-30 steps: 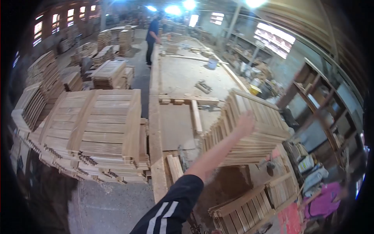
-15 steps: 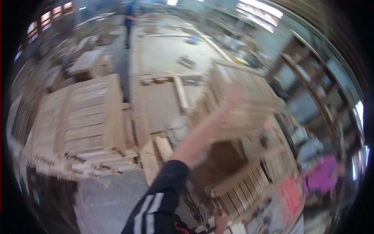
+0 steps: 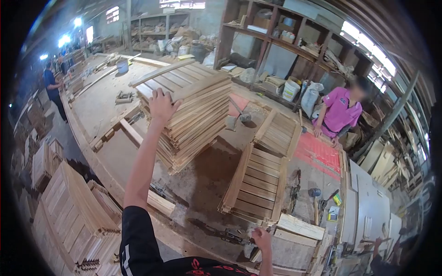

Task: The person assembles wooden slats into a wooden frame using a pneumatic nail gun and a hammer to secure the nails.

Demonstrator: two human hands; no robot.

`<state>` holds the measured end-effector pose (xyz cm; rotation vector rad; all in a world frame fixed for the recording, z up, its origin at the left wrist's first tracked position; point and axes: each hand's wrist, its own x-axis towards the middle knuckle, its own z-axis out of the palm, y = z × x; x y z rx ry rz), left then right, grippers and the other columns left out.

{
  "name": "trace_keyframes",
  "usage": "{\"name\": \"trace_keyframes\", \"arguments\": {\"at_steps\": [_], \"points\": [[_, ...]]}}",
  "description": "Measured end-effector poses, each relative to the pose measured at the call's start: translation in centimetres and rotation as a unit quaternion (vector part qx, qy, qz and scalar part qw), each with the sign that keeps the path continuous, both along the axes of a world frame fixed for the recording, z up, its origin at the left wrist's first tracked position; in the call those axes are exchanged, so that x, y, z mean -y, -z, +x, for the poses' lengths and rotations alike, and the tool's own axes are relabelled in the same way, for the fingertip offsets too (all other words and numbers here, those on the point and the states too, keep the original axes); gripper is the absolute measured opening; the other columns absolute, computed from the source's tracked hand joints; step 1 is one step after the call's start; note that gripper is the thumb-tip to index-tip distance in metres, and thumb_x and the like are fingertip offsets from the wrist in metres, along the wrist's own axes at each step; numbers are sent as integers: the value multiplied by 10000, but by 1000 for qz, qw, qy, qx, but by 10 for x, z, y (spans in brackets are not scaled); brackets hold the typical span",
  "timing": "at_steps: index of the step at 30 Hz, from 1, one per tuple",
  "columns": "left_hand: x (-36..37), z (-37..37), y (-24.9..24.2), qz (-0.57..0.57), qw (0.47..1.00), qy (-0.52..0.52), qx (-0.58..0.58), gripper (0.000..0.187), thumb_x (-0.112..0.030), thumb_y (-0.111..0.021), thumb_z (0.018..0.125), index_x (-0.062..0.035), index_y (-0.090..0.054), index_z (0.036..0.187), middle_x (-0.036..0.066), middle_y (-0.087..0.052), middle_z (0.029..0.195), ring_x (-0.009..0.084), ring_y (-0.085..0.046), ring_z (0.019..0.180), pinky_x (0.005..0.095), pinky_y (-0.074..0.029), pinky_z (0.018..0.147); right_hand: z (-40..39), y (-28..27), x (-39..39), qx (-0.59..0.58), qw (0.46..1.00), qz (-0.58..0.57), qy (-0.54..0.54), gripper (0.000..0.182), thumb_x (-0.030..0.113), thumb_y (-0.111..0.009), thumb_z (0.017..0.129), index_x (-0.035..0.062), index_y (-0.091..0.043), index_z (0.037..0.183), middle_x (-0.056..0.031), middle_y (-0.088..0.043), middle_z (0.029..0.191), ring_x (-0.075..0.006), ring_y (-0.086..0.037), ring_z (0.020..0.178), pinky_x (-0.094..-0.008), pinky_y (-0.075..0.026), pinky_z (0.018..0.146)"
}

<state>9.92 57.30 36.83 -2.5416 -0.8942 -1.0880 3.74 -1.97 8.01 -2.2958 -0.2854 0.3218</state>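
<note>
My left hand (image 3: 162, 106) lies with fingers spread on the near left corner of a tall stack of slatted wooden panels (image 3: 198, 106). Low in the view, my right hand (image 3: 262, 238) is closed, its fingers curled near the end of another slatted wooden panel (image 3: 255, 184). Whatever is in that hand, if anything, is too small to make out. Past that panel's far end lies a similar slatted panel (image 3: 277, 133). A metal clamp (image 3: 225, 234) lies on the worktable to the left of my right hand.
Across the table a person in a pink shirt (image 3: 343, 110) leans by a red sheet (image 3: 317, 154). More panels are stacked (image 3: 73, 216) at lower left. A hammer (image 3: 315, 195) and a blue bucket (image 3: 122, 66) stand on the table. Shelves (image 3: 271, 41) line the back.
My view has swung to the right and sharpened. My left hand, blurred over the tall stack before, now rests on its corner. My right hand stays closed near the slatted panel's end.
</note>
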Motion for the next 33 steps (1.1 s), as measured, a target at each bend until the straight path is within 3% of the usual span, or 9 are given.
{"name": "trace_keyframes", "arguments": {"at_steps": [5, 13, 15, 19, 23, 26, 28, 29, 33], "points": [[-4, -2, -6, -29, 996, 14, -89, 595, -590, -598, 836, -42, -680, 1053, 143, -540, 1130, 304, -497, 1129, 472, -458, 863, 77, 14, -3, 263, 940, -122, 178, 469, 277, -707, 809, 18, -564, 1173, -215, -627, 1121, -397, -571, 1075, -454, -472, 899], [69, -32, 12, 113, 977, 72, 166, 447, -362, -646, 877, -63, -587, 1205, 178, -542, 1150, 349, -513, 1083, 516, -377, 931, 159, 43, 2, 4, 973, -156, 172, 725, 539, -631, 842, -25, -467, 1268, -245, -626, 1149, -425, -594, 1080, -501, -482, 877], [129, -61, 40, -148, 927, 243, 246, 194, -168, -633, 892, -10, -615, 1001, 179, -579, 925, 335, -564, 891, 419, -440, 814, 154, 22, 6, -25, 979, -136, 149, 701, 546, -617, 850, -25, -498, 1239, -245, -653, 1099, -416, -620, 1046, -487, -492, 858], [274, -118, 165, -619, 692, 345, 138, 132, -83, -542, 935, -26, -658, 962, 38, -644, 839, 104, -592, 742, 275, -493, 677, 169, 16, 16, -39, 981, -171, 83, 616, 573, -641, 805, -32, -691, 912, -258, -685, 953, -391, -657, 950, -476, -507, 798], [391, -141, 242, -918, 322, 219, -72, 629, -554, -522, 946, -50, -507, 1323, 109, -637, 1127, 195, -604, 950, 381, -498, 812, 122, -14, 19, -107, 986, 57, 119, 558, 424, -760, 742, -60, -661, 1000, -181, -690, 925, -287, -665, 789, -416, -519, 691], [444, -127, 250, -972, 64, -15, 225, 854, -705, -476, 881, -73, -362, 1443, 170, -475, 1372, 300, -519, 1179, 506, -436, 957, 42, -89, 13, -210, 934, 243, 156, 559, 312, -832, 701, -61, -633, 1066, -93, -666, 920, -173, -614, 771, -371, -518, 676], [427, -114, 346, -938, 93, 38, 333, 960, -786, -459, 820, -113, -307, 1487, 132, -297, 1531, 363, -356, 1357, 600, -302, 1078, -7, -80, 17, -211, 902, 332, 178, 549, 308, -815, 737, -58, -615, 1095, -97, -664, 934, -180, -620, 818, -363, -518, 705], [422, -108, 379, -914, 201, 111, 335, 981, -805, -445, 808, -128, -289, 1501, 110, -286, 1546, 368, -311, 1391, 613, -262, 1103, -27, -48, 20, -210, 887, 377, 163, 538, 316, -799, 761, -55, -614, 1103, -94, -662, 938, -172, -615, 835, -353, -514, 720], [461, -139, 328, -871, 328, 29, 364, 911, -733, -451, 866, -123, -262, 1516, 102, -310, 1542, 333, -318, 1390, 536, -270, 1132, -64, 34, 68, -228, 942, 248, 8, 525, 441, -674, 864, 2, -614, 1145, -117, -679, 996, -268, -641, 883, -388, -512, 793]]}}
